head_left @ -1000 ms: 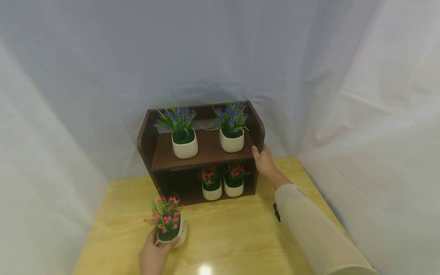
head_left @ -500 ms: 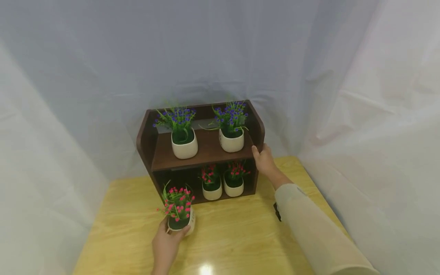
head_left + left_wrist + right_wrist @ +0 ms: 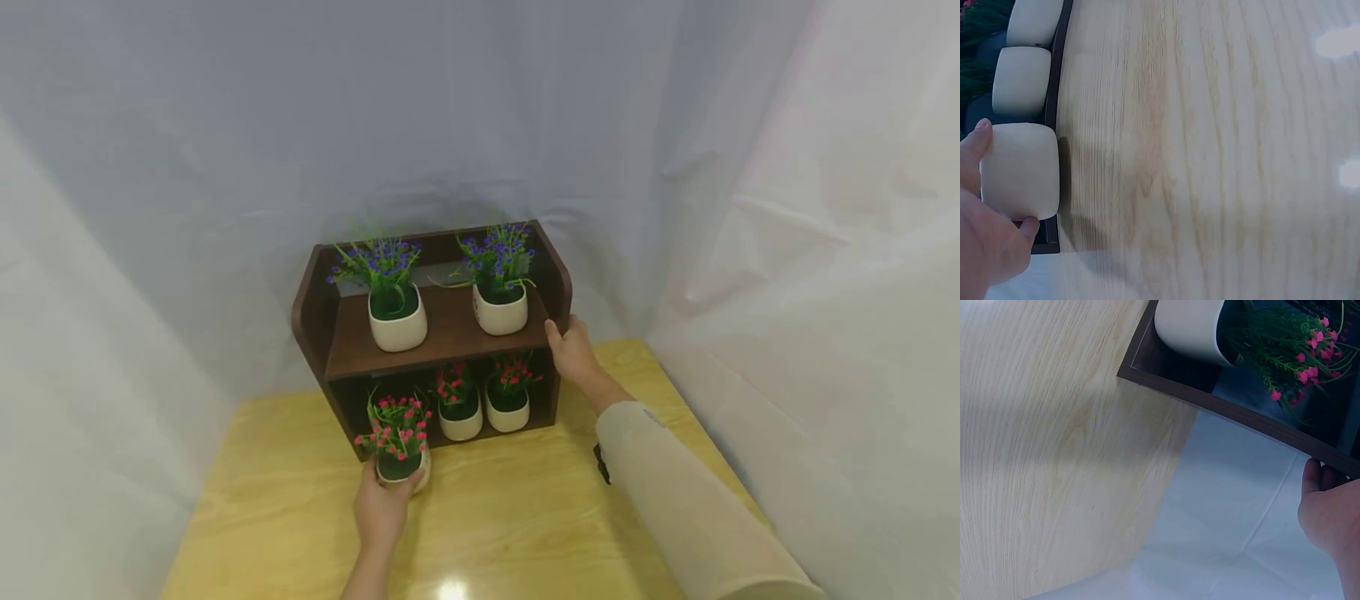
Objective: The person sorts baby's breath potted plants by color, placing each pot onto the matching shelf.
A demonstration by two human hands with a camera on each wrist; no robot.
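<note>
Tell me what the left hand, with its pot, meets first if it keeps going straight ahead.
The left hand holds the pink-flower pot at the front edge of the dark wooden shelf unit. Straight ahead lies the open left part of the lower compartment; probably its back wall comes first, though depth is unclear.

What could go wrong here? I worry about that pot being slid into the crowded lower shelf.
The left hand holds the pot at the shelf's lower front edge; it could catch on that lip and tip. Its pink flowers reach near the upper board and may snag. It could also bump the neighbouring pot. The right hand steadies only the shelf's side.
</note>
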